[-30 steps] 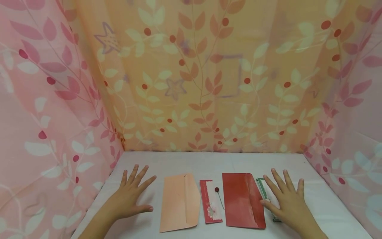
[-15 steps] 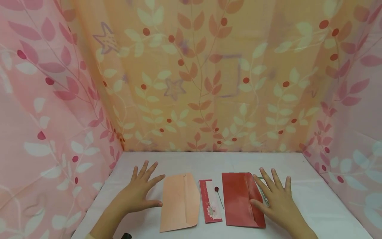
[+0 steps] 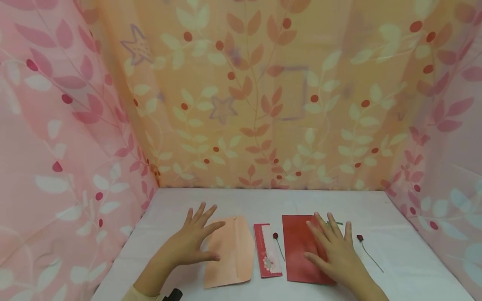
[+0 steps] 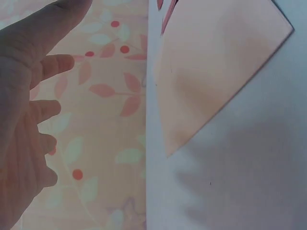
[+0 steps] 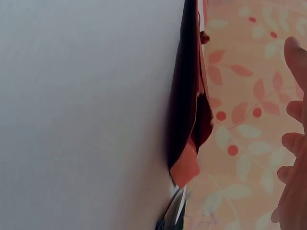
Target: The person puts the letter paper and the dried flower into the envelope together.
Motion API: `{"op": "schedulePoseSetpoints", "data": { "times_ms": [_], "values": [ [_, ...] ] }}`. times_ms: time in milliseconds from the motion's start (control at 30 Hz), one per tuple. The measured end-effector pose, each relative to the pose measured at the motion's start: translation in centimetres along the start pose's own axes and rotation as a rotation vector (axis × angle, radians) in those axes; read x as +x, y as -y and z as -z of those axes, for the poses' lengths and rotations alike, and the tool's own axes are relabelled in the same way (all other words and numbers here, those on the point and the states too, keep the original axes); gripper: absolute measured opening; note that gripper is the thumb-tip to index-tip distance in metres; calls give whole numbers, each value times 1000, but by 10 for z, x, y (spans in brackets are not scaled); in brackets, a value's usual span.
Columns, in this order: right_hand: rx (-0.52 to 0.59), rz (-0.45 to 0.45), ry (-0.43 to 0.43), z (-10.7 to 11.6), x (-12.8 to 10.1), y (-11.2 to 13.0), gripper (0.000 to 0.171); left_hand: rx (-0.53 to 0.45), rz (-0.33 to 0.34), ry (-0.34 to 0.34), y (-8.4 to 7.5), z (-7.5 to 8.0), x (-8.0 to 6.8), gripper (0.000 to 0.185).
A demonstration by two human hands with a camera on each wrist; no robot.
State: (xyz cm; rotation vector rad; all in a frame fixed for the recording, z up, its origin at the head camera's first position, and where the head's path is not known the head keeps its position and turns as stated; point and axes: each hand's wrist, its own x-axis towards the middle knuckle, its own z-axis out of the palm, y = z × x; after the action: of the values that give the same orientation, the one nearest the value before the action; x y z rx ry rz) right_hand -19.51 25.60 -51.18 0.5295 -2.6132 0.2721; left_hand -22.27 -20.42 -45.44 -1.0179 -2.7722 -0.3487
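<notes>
My left hand [image 3: 188, 244], fingers spread, hovers over the left side of a peach envelope [image 3: 235, 255]. In the left wrist view a gap separates the hand [image 4: 21, 105] from that envelope [image 4: 218, 57], and a shadow falls on the cloth. Fingers apart, my right hand [image 3: 337, 255] hangs above the right side of a red envelope [image 3: 299, 251]. A green-edged card [image 3: 335, 223] is mostly hidden behind it. Between the envelopes lie a red-and-white floral card [image 3: 267, 251] and a small red dried rose [image 3: 275, 236]. Neither hand holds anything.
A second red rose [image 3: 360, 238] with a long thin stem lies right of my right hand. White cloth covers the table [image 3: 241, 200]. Leaf-patterned curtains stand at the back [image 3: 263, 104], left [image 3: 75, 138] and right. A black strap piece [image 3: 175, 294] sits at my left wrist.
Both hands have moved inward, the left to the right over the peach envelope, the right to the left over the red one. The rose on the right has come into sight.
</notes>
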Motion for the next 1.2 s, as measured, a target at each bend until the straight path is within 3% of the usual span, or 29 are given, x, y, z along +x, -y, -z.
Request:
{"op": "schedulePoseSetpoints", "data": {
  "times_ms": [300, 867, 1200],
  "values": [
    [62, 38, -10, -10, 14, 22, 90, -63, -33, 31, -12, -1, 12, 90],
    [225, -2, 145, -23, 36, 76, 82, -62, -26, 72, -19, -16, 16, 90],
    [276, 48, 205, -40, 47, 103, 75, -62, -10, 129, -18, -30, 15, 90]
  ]
}}
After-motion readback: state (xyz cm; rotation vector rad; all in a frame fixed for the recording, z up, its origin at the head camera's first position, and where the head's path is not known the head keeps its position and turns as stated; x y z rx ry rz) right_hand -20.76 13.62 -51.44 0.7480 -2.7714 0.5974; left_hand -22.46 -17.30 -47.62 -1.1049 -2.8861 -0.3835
